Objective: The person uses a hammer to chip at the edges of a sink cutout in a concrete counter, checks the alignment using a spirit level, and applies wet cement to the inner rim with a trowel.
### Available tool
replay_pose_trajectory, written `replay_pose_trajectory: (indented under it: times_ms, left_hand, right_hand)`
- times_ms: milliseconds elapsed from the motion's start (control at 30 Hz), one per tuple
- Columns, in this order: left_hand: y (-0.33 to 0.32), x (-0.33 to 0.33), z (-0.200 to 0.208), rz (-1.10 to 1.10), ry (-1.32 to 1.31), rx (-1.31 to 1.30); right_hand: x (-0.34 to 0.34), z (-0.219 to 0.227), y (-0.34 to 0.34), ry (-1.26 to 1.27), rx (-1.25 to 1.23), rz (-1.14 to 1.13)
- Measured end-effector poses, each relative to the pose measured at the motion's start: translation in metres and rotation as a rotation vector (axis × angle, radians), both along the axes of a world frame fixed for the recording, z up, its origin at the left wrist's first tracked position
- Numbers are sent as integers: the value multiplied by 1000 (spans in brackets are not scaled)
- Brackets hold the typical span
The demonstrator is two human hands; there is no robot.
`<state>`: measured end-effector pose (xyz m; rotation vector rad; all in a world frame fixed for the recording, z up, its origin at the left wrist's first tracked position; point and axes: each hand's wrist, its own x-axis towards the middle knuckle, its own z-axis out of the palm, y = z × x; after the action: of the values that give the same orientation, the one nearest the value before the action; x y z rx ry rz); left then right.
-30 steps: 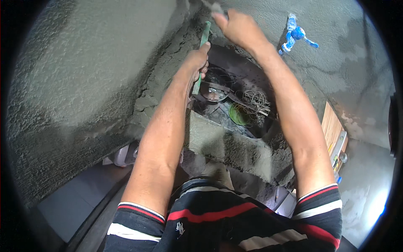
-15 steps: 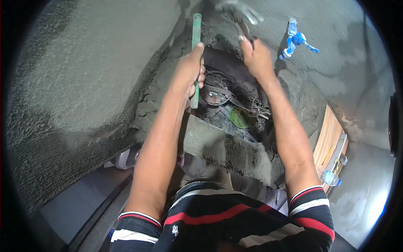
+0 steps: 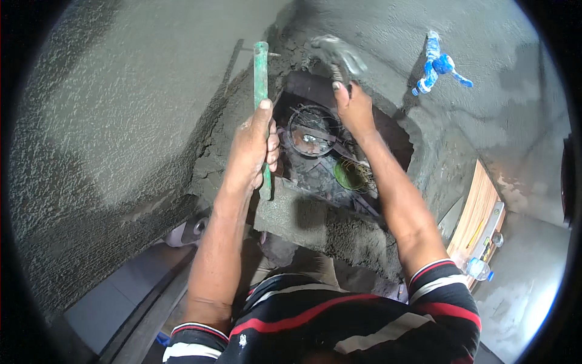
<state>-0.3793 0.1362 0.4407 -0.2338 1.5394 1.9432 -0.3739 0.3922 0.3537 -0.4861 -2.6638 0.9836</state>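
The left hand is wrapped tight around a long green metal chisel. The chisel stands almost upright in the upper middle of the frame, its top end by the rough grey cement wall.

The right hand grips the handle of a grey metal hammer, whose head is just right of the chisel top.

To do this well, keep the chisel steady, hit it square on its end, and keep the fingers low on the shaft.

A blue and white tap sticks out at the upper right. A clear plastic bottle with a blue cap lies at the lower right; I cannot read any label.
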Motion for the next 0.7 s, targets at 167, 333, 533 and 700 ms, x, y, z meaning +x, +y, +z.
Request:
replay_pose_trajectory:
  times_ms: [167,333,533,700]
  left_hand:
    - [20,-9,-3,-42,-27,-45]
    - [47,-23,-30,-155,14,-126]
    - [100,-18,-85,-191,571,-660]
    - [116,-15,-100,-128,559,-719]
  right_hand:
    - [-15,-11,20,-300,248,6]
    - [14,-8,4,-189,91,-75]
    - [51,34,35,54,139,-164]
    - [69,62,28,136,11,-78]
